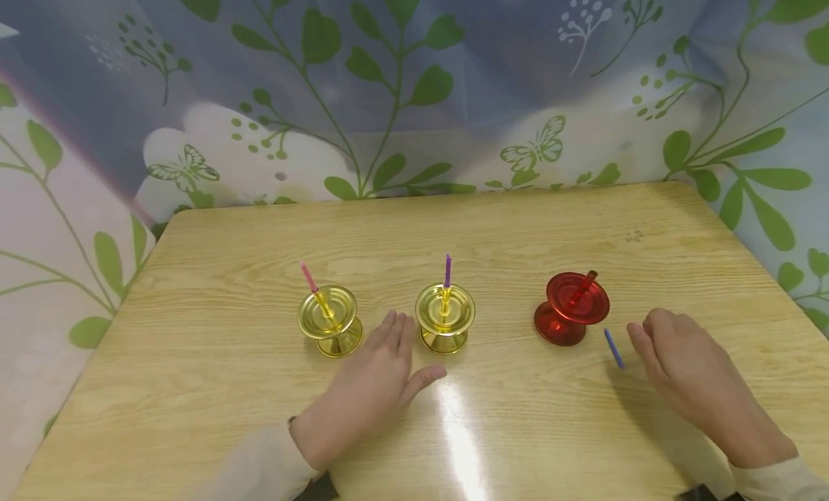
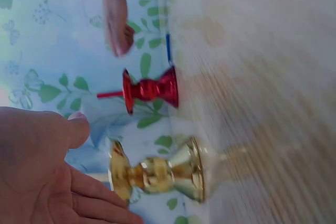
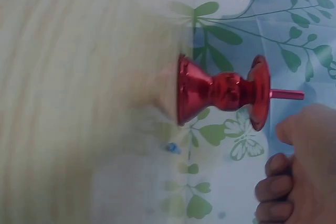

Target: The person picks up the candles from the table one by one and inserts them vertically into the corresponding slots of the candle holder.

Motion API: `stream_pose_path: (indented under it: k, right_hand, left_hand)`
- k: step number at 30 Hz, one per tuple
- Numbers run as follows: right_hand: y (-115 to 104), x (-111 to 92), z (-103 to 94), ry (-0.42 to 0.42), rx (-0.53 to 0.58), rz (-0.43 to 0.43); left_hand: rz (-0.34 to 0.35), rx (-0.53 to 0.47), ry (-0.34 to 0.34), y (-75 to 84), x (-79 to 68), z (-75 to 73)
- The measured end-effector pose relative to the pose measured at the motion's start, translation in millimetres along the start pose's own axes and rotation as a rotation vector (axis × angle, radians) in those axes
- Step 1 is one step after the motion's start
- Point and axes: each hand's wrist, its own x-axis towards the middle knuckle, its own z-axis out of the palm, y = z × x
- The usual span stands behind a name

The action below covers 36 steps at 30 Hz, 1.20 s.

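My left hand [image 1: 381, 364] has straight fingers and thumb spread aside. Its fingertips lie between two gold candle holders, close to the middle one [image 1: 444, 317]; contact cannot be told. The middle holder carries a purple candle [image 1: 447, 271]. At left, another gold candle holder [image 1: 330, 319] bears a pink candle [image 1: 309, 277], tilted leftward. A red candle holder [image 1: 571, 308] stands at right, its thin red tube [image 3: 287, 94] without a candle. Beside it a blue candle [image 1: 613, 348] lies on the table. My right hand [image 1: 689, 368], fingers curled, hovers right of that candle with nothing visible in it.
The wooden table [image 1: 518, 422] reaches back to a hanging cloth [image 1: 479, 76] printed with green leaves and butterflies. The three holders stand in a row across the table. A strip of light reflects off its front part.
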Motion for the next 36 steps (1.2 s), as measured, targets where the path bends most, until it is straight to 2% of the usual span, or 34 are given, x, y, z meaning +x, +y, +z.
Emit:
stream_pose_path:
  k: [6, 11, 13, 16, 21, 25, 29, 33, 36]
  right_hand:
    - [12.3, -3.1, 8.0, 0.019, -0.083, -0.065]
    - [17.5, -8.3, 12.1, -0.050, -0.149, -0.022]
    - [19.3, -10.0, 14.1, -0.078, -0.163, -0.003]
    - [22.0, -10.9, 17.5, -0.076, -0.170, -0.006]
    - [24.8, -9.8, 21.4, -0.110, -0.148, -0.019]
    - [25.8, -8.9, 23.2, -0.171, -0.140, -0.006]
    - [26.7, -8.3, 24.5, -0.202, -0.137, 0.009]
    - [27.2, -7.9, 27.5, -0.189, -0.126, 0.009]
    - [26.8, -7.2, 30.4, -0.157, -0.120, -0.015]
  left_hand:
    - [0.063, 0.029, -0.031, 13.9, -9.2, -4.9]
    - [0.164, 0.062, -0.038, 25.4, -9.1, 1.1]
    - [0.204, 0.077, -0.033, 31.0, -6.8, 4.8]
    - [0.255, 0.089, -0.021, 40.8, -0.6, 8.5]
    - [0.305, 0.077, 0.008, 56.7, 15.2, 12.5]
    - [0.295, 0.033, 0.056, 66.6, 29.7, 16.4]
    - [0.242, 0.015, 0.073, 76.3, 42.0, 19.2]
    - [0.176, 0.024, 0.077, 84.2, 55.4, 22.7]
    - [0.174, 0.062, 0.066, 85.9, 68.7, 25.7]
